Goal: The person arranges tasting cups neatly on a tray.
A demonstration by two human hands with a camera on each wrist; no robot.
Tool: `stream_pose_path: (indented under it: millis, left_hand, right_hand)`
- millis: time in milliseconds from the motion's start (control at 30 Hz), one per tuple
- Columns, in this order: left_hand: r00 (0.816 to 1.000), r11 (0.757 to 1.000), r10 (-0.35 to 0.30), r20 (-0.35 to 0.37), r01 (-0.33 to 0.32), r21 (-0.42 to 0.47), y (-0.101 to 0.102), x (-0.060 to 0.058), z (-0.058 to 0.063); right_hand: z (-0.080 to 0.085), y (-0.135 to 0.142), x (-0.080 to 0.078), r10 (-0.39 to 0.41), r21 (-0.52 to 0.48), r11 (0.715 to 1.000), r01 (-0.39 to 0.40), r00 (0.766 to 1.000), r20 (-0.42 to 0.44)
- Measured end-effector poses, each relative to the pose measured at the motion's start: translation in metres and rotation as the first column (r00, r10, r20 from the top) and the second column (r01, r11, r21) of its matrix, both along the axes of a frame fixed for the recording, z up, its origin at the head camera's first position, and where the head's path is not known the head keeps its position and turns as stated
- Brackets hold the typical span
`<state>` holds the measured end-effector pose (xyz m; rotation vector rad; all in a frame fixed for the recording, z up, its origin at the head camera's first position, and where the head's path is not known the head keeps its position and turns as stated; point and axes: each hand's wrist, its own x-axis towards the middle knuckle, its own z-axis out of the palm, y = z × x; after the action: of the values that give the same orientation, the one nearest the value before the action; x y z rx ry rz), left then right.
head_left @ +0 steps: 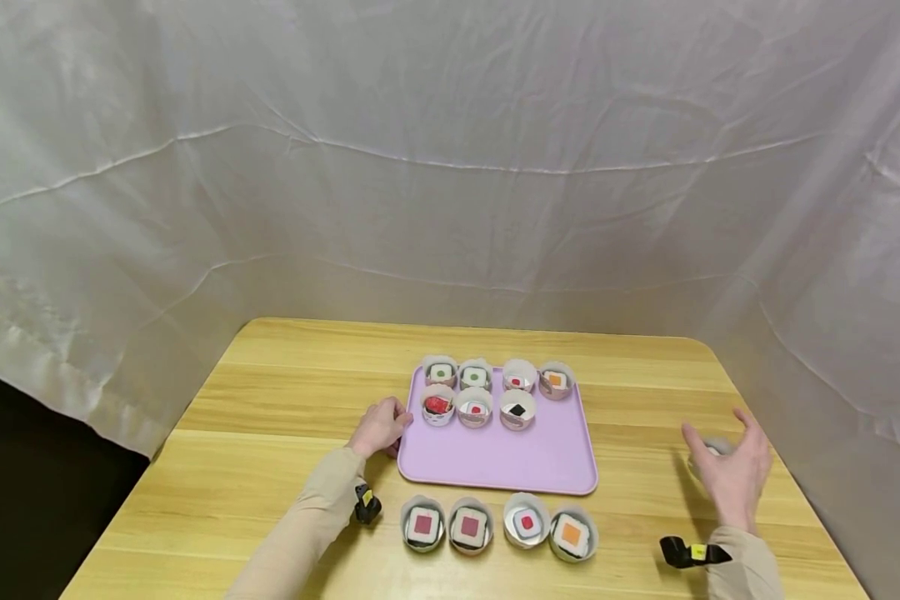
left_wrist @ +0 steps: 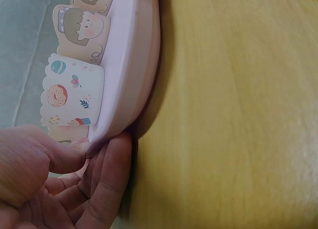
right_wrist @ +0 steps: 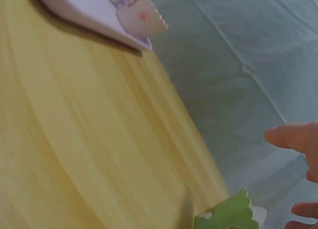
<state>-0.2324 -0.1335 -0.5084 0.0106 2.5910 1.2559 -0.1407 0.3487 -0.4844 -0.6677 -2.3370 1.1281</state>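
My left hand [head_left: 379, 428] pinches the left rim of a lilac tray [head_left: 495, 461]; in the left wrist view the thumb lies on top and fingers are under the edge. Several paper cups holding sushi-like pieces stand in the tray's far half, among them a cup with a red-topped piece [head_left: 438, 405] and a cup with a black square [head_left: 517, 409]. Over at the right, my right hand [head_left: 735, 471] hovers with thumb and fingers spread above another paper cup [head_left: 714, 448], partly hidden by the hand. In the right wrist view that cup is green [right_wrist: 228, 215] with a scalloped rim.
In front of the tray stand several more cups, including ones with a dark red square [head_left: 423, 523], a bright red centre [head_left: 526, 522] and an orange square [head_left: 572, 533]. The wooden table [head_left: 285, 383] is bordered by a pale cloth curtain [head_left: 450, 208].
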Motion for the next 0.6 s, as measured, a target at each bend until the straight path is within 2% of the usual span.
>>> stream_pose_path:
  millis: [400, 600]
  left_hand:
    - [1.0, 1.0, -0.002, 0.013, 0.002, -0.002, 0.001, -0.001, -0.001]
    - [1.0, 1.0, 0.003, 0.017, -0.003, -0.001, 0.001, -0.001, 0.0]
  right_hand:
    - [-0.007, 0.018, -0.002, 0.044, 0.032, 0.998, -0.049, 0.989, 0.139]
    - [-0.01, 0.024, -0.006, 0.07, 0.037, 0.996, -0.077, 0.983, 0.171]
